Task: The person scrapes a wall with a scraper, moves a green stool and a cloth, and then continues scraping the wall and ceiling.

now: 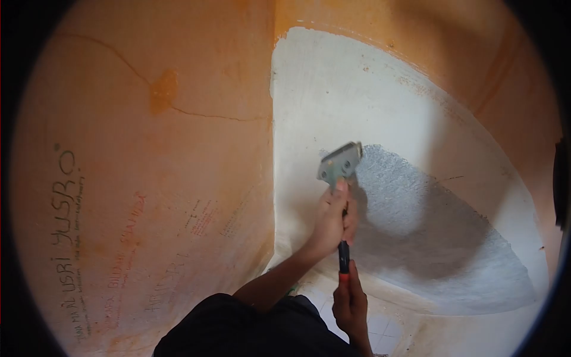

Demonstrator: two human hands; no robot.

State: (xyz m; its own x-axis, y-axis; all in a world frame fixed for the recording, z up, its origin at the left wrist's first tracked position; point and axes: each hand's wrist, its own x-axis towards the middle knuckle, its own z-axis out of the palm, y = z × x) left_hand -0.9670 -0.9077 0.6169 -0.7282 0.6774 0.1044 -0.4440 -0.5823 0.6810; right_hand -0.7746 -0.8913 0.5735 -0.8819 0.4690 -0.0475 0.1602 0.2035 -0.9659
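Observation:
A scraper with a wide metal blade (340, 162) presses against a white wall (333, 89), at the upper left edge of a grey rough patch (428, 226). My left hand (331, 221) grips the tool just under the blade, one finger reaching up to the blade's base. Lower down, my right hand (350, 300) is closed around the end of the black and orange handle (344, 257). Both hands hold the same tool, which stands nearly upright.
An orange wall (178, 149) with a crack and handwritten words meets the white wall at a corner on the left. An orange band runs above and to the right of the white area. Pale floor tiles (380, 330) show below. My dark clothing (238, 327) fills the bottom.

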